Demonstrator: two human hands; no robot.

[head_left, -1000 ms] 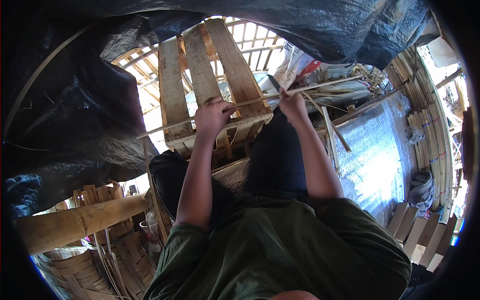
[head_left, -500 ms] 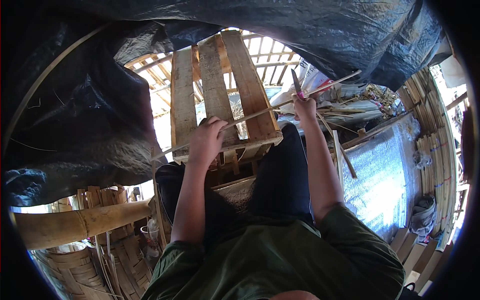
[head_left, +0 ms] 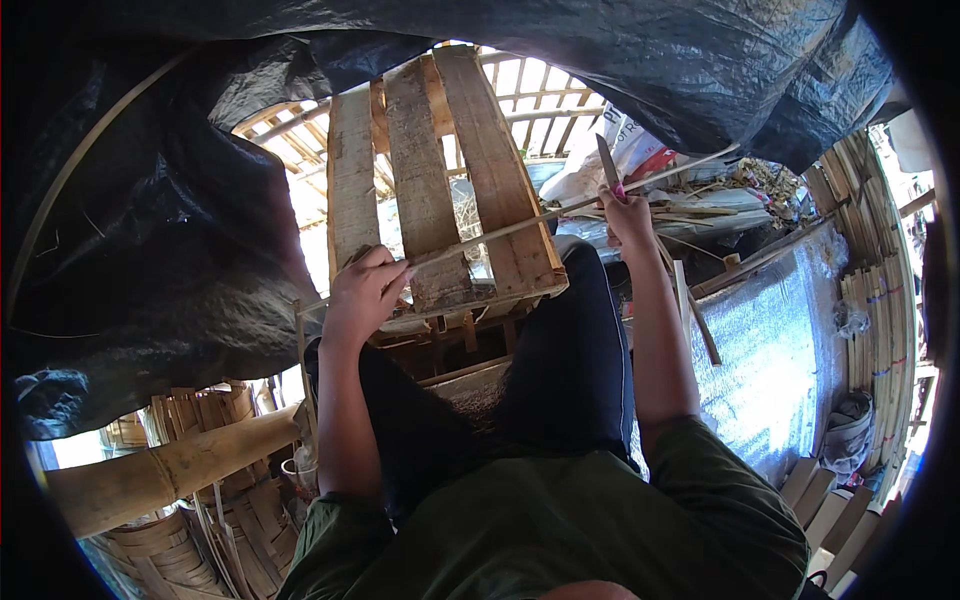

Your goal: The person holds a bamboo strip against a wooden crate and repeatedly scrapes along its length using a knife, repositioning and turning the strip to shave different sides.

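Note:
A long, thin bamboo strip (head_left: pixel 490 236) slants across in front of me, its far end up to the right. My left hand (head_left: pixel 366 292) is closed around its left part, at the near left corner of a slatted wooden stand (head_left: pixel 428 180). My right hand (head_left: pixel 629 218) grips a knife (head_left: pixel 608 160) with a touch of pink at its handle; the blade points up and away. The strip passes right at the knife's base by the right fingers. Whether those fingers also pinch the strip is hidden.
Dark plastic sheeting (head_left: pixel 150 230) hangs at the left and overhead. A thick bamboo pole (head_left: pixel 170 470) and woven baskets (head_left: pixel 150 545) are at lower left. To the right are a shiny silvery sheet (head_left: pixel 765 350), bundled bamboo slats (head_left: pixel 870 310) and a white sack (head_left: pixel 615 150).
My left hand has shifted left along the stand's near edge. The right hand with the knife has moved slightly right, and so has the strip's far end.

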